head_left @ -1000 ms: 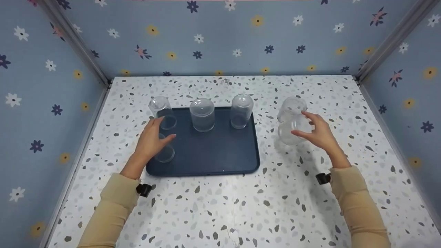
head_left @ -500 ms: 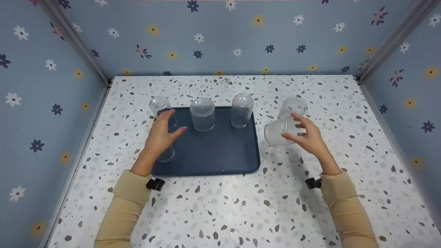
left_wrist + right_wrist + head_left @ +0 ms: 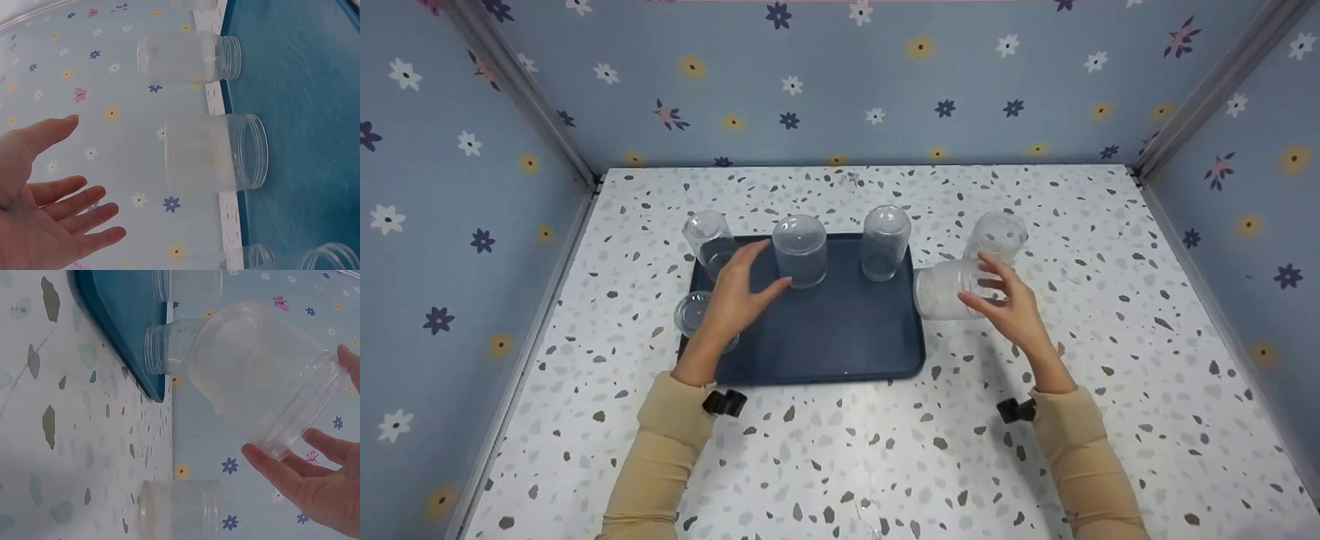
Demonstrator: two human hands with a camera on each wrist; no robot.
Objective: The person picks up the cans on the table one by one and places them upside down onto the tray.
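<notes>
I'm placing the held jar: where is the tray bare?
Bare: front right of the tray, between its front rim and the three upturned back jars. Crowded: back edge; left side, with another jar and the left hand.

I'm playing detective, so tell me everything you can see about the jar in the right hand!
The jar is clear but slightly cloudy, with a wide round body, a closed bottom and a ridged mouth; no lid shows. Glass or plastic, I can't tell. It is tipped over in the air by the right edge of the tray, its mouth end toward the right hand, which grips it there.
</notes>
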